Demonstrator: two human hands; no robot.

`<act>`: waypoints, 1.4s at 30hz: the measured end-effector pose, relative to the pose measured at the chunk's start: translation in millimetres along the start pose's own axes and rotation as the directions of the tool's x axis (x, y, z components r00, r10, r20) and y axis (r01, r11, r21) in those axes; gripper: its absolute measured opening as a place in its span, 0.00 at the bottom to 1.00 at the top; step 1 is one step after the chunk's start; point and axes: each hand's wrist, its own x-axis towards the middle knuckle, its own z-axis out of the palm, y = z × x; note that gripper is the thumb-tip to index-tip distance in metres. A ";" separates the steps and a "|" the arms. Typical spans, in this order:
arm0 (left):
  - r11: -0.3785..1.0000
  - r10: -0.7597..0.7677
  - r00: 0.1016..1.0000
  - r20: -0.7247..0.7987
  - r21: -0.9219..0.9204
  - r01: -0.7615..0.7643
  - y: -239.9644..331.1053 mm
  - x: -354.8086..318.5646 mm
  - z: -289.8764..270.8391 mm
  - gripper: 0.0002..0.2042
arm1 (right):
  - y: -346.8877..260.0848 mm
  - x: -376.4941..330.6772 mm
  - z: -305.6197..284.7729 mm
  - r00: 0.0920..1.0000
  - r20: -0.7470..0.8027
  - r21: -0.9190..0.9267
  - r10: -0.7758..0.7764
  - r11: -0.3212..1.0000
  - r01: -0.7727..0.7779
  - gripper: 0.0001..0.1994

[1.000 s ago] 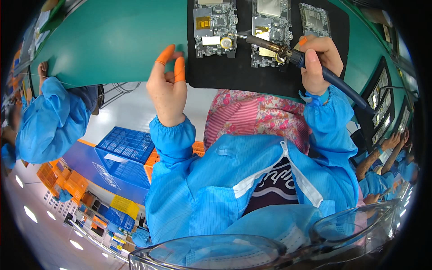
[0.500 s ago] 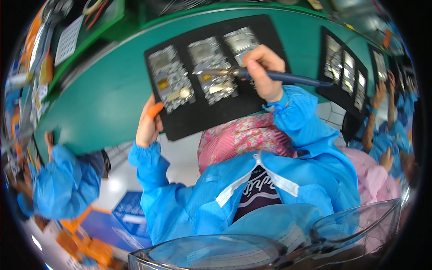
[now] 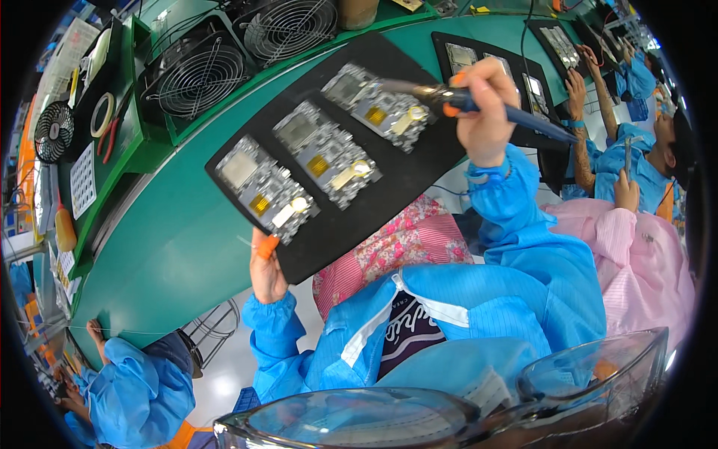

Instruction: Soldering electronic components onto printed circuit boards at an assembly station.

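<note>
My right hand [image 3: 490, 112] grips a soldering iron [image 3: 546, 126] with a dark blue handle. Its blurred metal tip points left over the rightmost of three silvery circuit boards [image 3: 378, 108]; whether it touches cannot be told. The middle circuit board [image 3: 325, 155] and the left circuit board [image 3: 267, 193] lie beside it on a flat black board [image 3: 340, 232]. Each has a yellow patch and a round metal part. At the black board's near left edge my left hand [image 3: 267, 271] is closed, an orange cover on one fingertip. A thin pale strand sticks out beside those fingers.
Beneath lies a green worktop [image 3: 161, 228]. Two fans with wire guards [image 3: 200, 77] stand at the back on a green-edged shelf, near red-handled pliers [image 3: 112, 135]. Another black board [image 3: 479, 56] with circuit boards lies to the right. Co-workers in blue sit at both sides.
The view has turned, bringing the fans into sight. The soldering iron's tip has gone from the middle circuit board to the rightmost one. My left hand keeps its place at the black board's edge.
</note>
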 end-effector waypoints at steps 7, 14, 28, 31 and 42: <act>0.976 -0.206 0.946 0.249 0.126 0.179 -29.0 61.2 82.8 0.24 | -45.4 32.1 -44.8 0.965 -0.098 -0.124 -0.244 0.965 0.232 0.07; 0.881 -0.473 0.774 0.420 0.215 0.422 -76.5 116.3 192.0 0.29 | -73.8 45.4 -67.1 0.923 -0.234 -0.195 -0.306 0.945 0.263 0.08; 0.726 -0.157 0.873 0.461 0.653 -0.214 -127.5 143.5 245.4 0.32 | -56.4 27.2 -86.4 0.915 -0.362 -0.182 -0.176 0.976 0.116 0.07; 0.352 0.054 0.759 0.648 0.700 -0.622 -110.6 123.9 226.7 0.37 | -52.2 19.9 -85.7 0.913 -0.390 -0.167 -0.117 0.984 0.055 0.07; -0.327 -0.030 0.612 0.790 0.571 -0.753 -142.6 123.9 252.6 0.23 | -43.9 13.3 -87.0 0.930 -0.346 -0.165 -0.126 0.984 0.072 0.08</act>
